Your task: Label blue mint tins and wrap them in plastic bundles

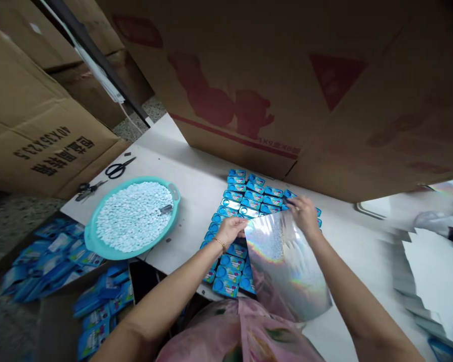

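A shiny, see-through plastic sheet (287, 261) with rainbow glints hangs between my hands. My left hand (231, 230), a thin bracelet at its wrist, pinches the sheet's upper left corner. At the upper right corner, my right hand (304, 213) grips the same sheet, fingers closed over its edge. Beneath it, several rows of small blue packs (252, 195) lie on the white table, each with a round mark at one end. The sheet's lower end reaches down to my pink flowered clothing and hides part of the rows.
A teal basin (136, 254) of small pale tablets, with a scoop (166, 209) in it, stands left. Scissors (117, 168) and snips (88, 191) lie behind it. Cartons of blue packs (98, 314) sit below left. A large cardboard box (241, 130) walls off the back; white sheets (434, 271) lie right.
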The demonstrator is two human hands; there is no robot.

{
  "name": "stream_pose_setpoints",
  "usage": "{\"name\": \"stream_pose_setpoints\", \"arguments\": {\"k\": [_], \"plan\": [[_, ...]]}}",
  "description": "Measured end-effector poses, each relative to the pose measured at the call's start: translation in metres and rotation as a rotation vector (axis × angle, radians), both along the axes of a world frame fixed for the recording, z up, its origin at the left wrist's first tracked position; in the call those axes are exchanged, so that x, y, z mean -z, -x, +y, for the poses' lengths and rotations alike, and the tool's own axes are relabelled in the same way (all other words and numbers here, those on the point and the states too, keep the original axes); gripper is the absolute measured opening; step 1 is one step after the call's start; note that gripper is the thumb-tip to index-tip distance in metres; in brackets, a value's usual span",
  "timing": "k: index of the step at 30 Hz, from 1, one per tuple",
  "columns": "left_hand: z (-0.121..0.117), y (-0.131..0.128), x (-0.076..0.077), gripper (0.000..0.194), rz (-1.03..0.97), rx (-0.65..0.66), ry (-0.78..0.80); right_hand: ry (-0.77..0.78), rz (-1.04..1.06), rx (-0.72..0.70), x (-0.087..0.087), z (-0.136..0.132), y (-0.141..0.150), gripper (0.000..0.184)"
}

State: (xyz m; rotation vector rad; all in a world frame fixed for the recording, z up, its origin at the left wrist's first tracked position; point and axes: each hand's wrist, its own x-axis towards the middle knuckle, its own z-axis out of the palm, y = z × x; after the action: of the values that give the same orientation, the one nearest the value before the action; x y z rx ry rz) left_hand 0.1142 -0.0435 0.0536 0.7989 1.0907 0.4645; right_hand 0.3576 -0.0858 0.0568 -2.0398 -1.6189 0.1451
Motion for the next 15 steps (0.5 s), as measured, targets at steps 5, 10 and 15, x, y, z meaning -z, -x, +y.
{"name": "stream_pose_setpoints", "arguments": {"k": [5,10,15], "plan": [[0.006,0.017,0.006,0.027,-0.213,-0.039,0.161,0.034,0.041,-0.596,-0.008,0.027,0.094,0.025],[0.009,0.024,0.018,0.023,-0.265,-0.148,0.209,0.086,-0.05,-0.654,0.01,0.027,0.118,0.025],[0.012,0.028,0.024,0.024,-0.301,-0.184,0.216,0.061,-0.233,-0.669,0.021,0.017,0.119,0.031]]}}
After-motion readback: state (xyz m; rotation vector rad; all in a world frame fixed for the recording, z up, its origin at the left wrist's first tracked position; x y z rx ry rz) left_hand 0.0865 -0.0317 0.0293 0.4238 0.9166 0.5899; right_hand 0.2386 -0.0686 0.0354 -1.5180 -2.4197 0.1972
